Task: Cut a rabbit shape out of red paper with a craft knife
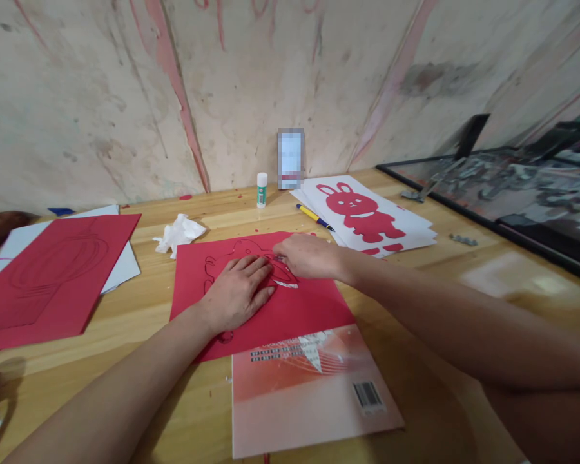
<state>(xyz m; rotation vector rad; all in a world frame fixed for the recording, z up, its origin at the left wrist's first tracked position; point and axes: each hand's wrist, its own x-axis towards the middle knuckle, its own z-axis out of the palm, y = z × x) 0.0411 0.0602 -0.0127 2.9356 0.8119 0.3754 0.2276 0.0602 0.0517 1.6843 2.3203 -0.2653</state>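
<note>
Red paper sheet (290,312) with a dark line drawing lies, in the head view, flat on the wooden table (174,419) straight in front of the person, partly over a book with a barcode (314,396) that sticks out past the sheet's near edge. Its long axis runs from left to right, slightly askew, so it crosses in front of both hands.

The left hand (239,287) rests palm down on the sheet's middle, fingers stretched out and close together, thumb a little apart, covering part of the drawing. The right hand (307,256) lies over the sheet's far right part, its fingers curled narrow; whether they grip a small tool I cannot tell, since the fingertips hide it. Both sets of fingertips nearly meet. A slim opening (286,284) with white showing sits in the sheet on the near side of the right fingers and to the right of the left ones; the right hand is the nearer.

Beyond the sheet's far edge stand a glue stick (261,191) and an upright phone (290,158), with a crumpled white tissue (180,235) beside its far left corner. Past its far right corner are a yellow-and-blue pen (314,218) and white paper bearing a red rabbit cutout (367,218). Well to its left lies a second red sheet (60,277) with a lantern-like drawing.
</note>
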